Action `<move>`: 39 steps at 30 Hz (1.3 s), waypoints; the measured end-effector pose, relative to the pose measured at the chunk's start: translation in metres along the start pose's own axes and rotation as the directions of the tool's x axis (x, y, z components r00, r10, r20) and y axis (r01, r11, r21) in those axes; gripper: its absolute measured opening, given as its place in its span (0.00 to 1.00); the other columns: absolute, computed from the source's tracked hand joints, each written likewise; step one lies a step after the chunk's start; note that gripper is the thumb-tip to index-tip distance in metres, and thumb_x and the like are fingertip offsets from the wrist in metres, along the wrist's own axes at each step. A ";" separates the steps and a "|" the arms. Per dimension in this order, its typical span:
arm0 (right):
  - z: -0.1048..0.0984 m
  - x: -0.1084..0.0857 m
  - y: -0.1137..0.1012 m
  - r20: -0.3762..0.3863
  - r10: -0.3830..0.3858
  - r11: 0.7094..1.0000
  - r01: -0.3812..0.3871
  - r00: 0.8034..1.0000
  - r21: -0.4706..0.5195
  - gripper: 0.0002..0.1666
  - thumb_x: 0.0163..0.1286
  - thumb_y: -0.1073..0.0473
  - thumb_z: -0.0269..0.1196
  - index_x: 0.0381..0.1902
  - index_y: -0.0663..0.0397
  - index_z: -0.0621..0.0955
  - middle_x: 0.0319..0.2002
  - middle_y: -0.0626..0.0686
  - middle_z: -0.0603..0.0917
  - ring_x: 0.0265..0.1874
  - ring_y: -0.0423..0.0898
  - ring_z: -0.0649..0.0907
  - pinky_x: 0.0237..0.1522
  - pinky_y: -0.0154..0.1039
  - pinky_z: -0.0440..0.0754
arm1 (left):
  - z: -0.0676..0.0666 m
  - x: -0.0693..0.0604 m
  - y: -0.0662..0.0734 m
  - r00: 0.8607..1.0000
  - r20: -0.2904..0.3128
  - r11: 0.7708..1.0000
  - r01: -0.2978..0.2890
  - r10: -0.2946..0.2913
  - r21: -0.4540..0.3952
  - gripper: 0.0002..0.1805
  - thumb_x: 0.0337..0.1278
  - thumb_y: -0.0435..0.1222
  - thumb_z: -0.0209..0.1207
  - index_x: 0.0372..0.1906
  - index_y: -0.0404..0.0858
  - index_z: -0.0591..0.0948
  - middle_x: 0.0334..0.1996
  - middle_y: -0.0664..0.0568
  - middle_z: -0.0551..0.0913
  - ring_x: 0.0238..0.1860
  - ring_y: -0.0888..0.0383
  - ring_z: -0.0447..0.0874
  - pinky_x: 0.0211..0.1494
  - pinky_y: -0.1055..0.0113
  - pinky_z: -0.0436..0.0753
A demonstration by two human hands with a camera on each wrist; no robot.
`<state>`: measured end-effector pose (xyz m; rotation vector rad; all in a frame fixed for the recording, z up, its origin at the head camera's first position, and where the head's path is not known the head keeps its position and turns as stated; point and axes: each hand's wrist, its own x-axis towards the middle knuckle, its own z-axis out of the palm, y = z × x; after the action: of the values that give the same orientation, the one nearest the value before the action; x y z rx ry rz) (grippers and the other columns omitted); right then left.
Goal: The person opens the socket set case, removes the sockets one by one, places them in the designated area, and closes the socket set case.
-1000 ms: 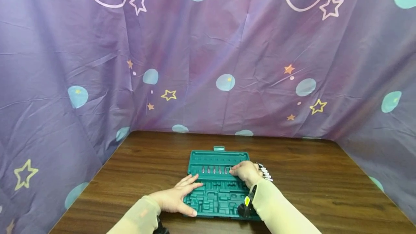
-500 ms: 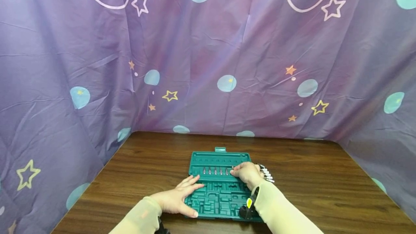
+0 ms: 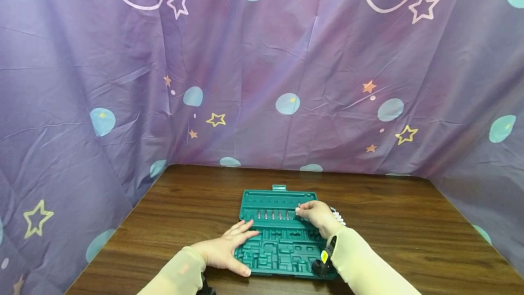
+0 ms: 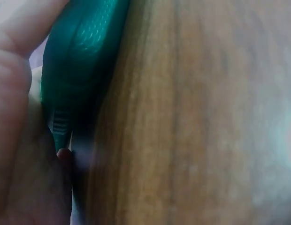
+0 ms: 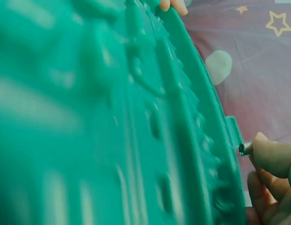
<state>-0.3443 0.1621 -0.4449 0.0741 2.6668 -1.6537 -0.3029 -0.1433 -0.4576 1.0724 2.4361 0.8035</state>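
An open green plastic tool case (image 3: 278,225) lies flat, its moulded base nearer me and its lid farther off. Several small metal screwdriver bits (image 3: 273,215) stand in a row in the lid. My left hand (image 3: 223,250) rests with spread fingers on the case's left side, the thumb at its front edge. Over the right end of the row, my right hand (image 3: 321,217) pinches a small metal bit between thumb and fingers. The dark end of this bit (image 5: 242,149) shows in the right wrist view; its rest is hidden by the fingers.
Small white pieces (image 3: 339,217) are just right of my right hand, partly hidden; their kind is unclear. A brown wooden table (image 3: 196,204) bears the case. Purple patterned cloth (image 3: 262,58) hangs around its back and sides.
My right hand has moved slightly right and up from the row, with a bit pinched in its fingers. The left hand stays on the case. The head view has shifted slightly.
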 end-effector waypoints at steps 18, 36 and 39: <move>-0.087 -0.037 0.036 0.089 -0.318 0.883 0.329 0.944 -0.336 0.04 0.62 0.66 0.65 0.32 0.57 0.78 0.29 0.49 0.81 0.28 0.44 0.79 0.32 0.41 0.77 | -0.012 0.019 -0.011 0.999 -0.028 0.999 0.042 -0.042 -0.015 0.49 0.47 0.55 0.68 0.74 0.47 0.60 0.77 0.52 0.43 0.76 0.48 0.33 0.69 0.37 0.48; -0.099 -0.034 0.054 0.231 -0.469 0.586 0.496 0.852 -0.641 0.13 0.51 0.63 0.72 0.21 0.45 0.77 0.24 0.39 0.76 0.25 0.35 0.75 0.29 0.39 0.74 | -0.018 0.022 -0.016 0.998 -0.054 1.000 0.020 -0.021 -0.019 0.50 0.44 0.52 0.70 0.72 0.43 0.62 0.77 0.47 0.44 0.76 0.44 0.33 0.69 0.36 0.45; -0.100 -0.034 0.053 0.206 -0.451 0.585 0.462 0.868 -0.667 0.12 0.52 0.63 0.72 0.21 0.45 0.78 0.26 0.40 0.78 0.27 0.37 0.76 0.30 0.40 0.76 | -0.018 0.022 -0.015 0.999 -0.047 0.999 0.022 -0.023 -0.023 0.49 0.44 0.52 0.70 0.72 0.43 0.62 0.77 0.46 0.44 0.76 0.44 0.33 0.69 0.36 0.45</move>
<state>-0.3057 0.2736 -0.4468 -0.6844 3.2709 -0.5088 -0.3347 -0.1412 -0.4552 1.0269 2.4683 0.8559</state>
